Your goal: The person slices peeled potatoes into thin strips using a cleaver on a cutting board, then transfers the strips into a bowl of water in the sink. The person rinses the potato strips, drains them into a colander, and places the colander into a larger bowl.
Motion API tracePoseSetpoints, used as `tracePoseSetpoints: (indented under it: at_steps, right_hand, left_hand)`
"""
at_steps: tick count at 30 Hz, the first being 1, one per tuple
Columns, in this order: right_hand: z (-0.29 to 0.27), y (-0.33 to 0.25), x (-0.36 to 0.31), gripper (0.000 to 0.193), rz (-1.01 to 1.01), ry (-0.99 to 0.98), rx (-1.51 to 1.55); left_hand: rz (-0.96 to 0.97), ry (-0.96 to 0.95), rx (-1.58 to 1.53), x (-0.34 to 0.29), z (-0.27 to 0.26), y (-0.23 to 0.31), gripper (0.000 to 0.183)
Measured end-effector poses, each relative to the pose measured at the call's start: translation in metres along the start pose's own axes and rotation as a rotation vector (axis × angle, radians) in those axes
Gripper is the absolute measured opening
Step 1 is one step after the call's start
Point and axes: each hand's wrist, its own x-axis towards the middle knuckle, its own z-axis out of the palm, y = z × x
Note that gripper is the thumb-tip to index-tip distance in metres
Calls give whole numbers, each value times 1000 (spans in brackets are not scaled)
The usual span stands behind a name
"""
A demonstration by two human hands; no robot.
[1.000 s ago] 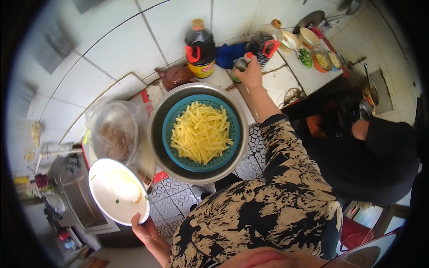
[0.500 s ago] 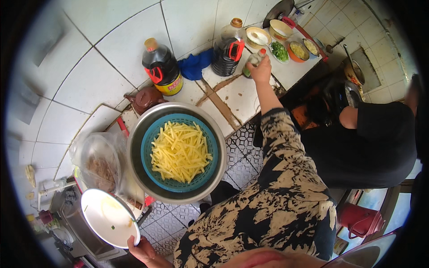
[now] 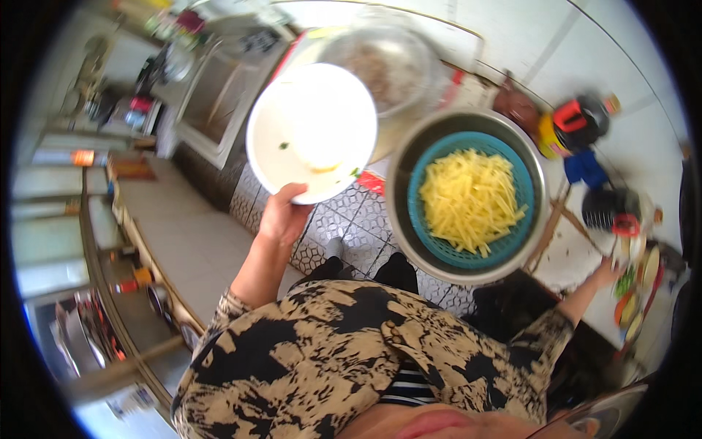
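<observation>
My left hand point(image 3: 284, 214) grips the near rim of a white bowl point(image 3: 274, 157), thumb on the inside. The bowl is tilted and holds a few green scraps and a little yellowish residue. Far to the right, my right hand point(image 3: 605, 272) reaches over the counter, its fingers around a small glass bottle point(image 3: 626, 249) that is small and blurred here. Between my hands, a big steel basin point(image 3: 398, 212) holds a blue plastic colander point(image 3: 418, 212) piled with cut potato strips point(image 3: 472, 197).
Behind the basin are a brown teapot point(image 3: 518, 106), a dark sauce bottle point(image 3: 581, 126), a blue cloth point(image 3: 585, 170) and another dark bottle point(image 3: 610, 212). Chopped greens point(image 3: 625, 282) lie beyond my right hand. A clear bag point(image 3: 380, 66) and a sink point(image 3: 219, 95) are at the upper left.
My view has swung left, so the basin and counter now appear farther right. The white bowl in my left hand is raised beside the basin. My right hand stays by the small bottle.
</observation>
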Motion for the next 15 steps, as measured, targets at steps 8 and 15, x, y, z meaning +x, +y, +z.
tracePoseSetpoints:
  at_steps: [8,15]
  right_hand:
    - [-1,-229,-209,36,-83,-56,168]
    - [77,-405,-411,22,-266,-818,545]
  left_hand:
    - [66,166,80,-9,-28,20,61]
    - [77,130,24,-26,-124,52,66]
